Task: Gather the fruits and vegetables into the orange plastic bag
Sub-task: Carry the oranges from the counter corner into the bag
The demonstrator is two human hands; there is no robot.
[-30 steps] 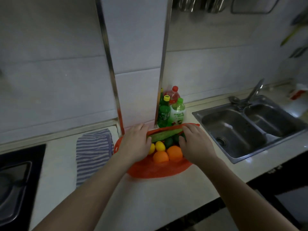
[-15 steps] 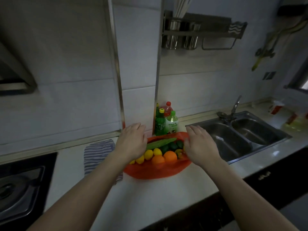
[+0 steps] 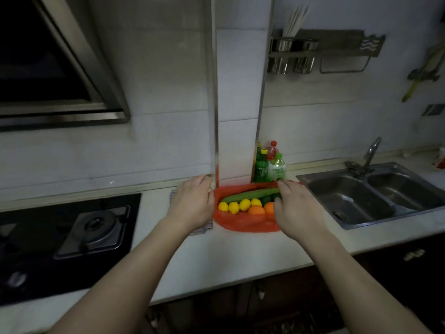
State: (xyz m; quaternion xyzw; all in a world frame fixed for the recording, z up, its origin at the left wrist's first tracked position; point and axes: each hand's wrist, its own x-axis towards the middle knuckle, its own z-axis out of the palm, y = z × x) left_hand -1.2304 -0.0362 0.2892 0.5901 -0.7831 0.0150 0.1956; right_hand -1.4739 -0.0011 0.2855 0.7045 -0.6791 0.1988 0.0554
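Hands, left (image 3: 192, 204) and right (image 3: 297, 210), flank the produce-filled orange bag (image 3: 243, 222), each grip loosely spread, holding nothing.

A pale counter (image 3: 240, 251) carries a black gas hob (image 3: 65, 239) at the left and a steel double sink (image 3: 375, 194) with a tap (image 3: 370, 150) at the right. Bottles (image 3: 269, 165) stand against the tiled wall. A striped cloth (image 3: 202, 230) lies between hob and sink. A steel rack (image 3: 322, 51) hangs above.

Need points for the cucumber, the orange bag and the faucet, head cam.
cucumber (image 3: 250, 195), head view, middle of its length
orange bag (image 3: 245, 224), head view, bare front wall below the fruit
faucet (image 3: 370, 150), head view, upright spout
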